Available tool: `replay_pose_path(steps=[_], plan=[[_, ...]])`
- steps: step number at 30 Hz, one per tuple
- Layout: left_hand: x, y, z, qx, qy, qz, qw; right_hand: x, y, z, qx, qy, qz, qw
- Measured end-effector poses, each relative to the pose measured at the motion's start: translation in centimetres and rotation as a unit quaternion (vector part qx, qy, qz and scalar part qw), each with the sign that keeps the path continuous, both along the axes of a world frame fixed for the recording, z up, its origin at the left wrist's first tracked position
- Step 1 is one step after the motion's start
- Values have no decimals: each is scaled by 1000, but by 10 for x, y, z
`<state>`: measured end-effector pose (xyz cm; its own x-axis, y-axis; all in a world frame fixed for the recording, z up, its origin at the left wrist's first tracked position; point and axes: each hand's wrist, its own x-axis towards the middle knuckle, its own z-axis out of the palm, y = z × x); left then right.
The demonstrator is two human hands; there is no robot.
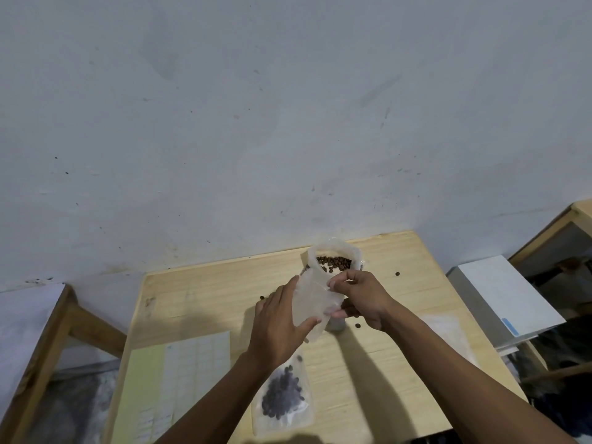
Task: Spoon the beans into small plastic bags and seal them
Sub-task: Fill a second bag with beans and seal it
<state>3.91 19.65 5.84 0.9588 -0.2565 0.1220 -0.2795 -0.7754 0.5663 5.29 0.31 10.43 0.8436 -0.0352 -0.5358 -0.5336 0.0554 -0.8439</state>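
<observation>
Nearest to me, close to the table's (378, 363) front edge, lies a filled bag (283, 394) of beans, flat between my forearms. Above it I hold an empty small bag (309, 304) upright in the air with both hands. My left hand (278, 325) cups its side, thumb pressed across the lower front, and my right hand (360, 298) pinches its upper edge between thumb and forefinger. I cannot tell whether its mouth has parted yet.

Behind it stands the big open bag of beans (333, 262), my supply, with a few stray beans (397, 274) scattered on the wood. A pile of spare bags (443, 328) lies on my right, a paper sheet (179, 386) on my left.

I judge this to be the opening step for the next portion: one bag done, this one not yet filled. Next I need to pull the two film layers apart and keep the mouth wide with one hand. No spoon shows anywhere here.
</observation>
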Motion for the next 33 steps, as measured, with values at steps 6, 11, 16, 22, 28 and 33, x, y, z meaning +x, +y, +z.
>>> replay_pose_path(steps=[6, 11, 16, 22, 28, 33], plan=[[-3, -10, -5, 10, 7, 39, 999, 7, 2, -8, 2, -15, 16, 1000], [2, -5, -9, -22, -49, 15, 998, 16, -5, -14, -36, -56, 48, 997], [15, 11, -12, 6, -54, -4, 999, 20, -35, -37, -166, -86, 92, 978], [27, 24, -10, 15, -21, 34, 999, 15, -71, -99, -491, -118, 276, 818], [28, 29, -11, -7, 16, 50, 999, 16, -82, -109, -571, -179, 288, 747], [28, 28, -12, -2, 12, 48, 999, 24, -84, -110, -594, -179, 324, 715]])
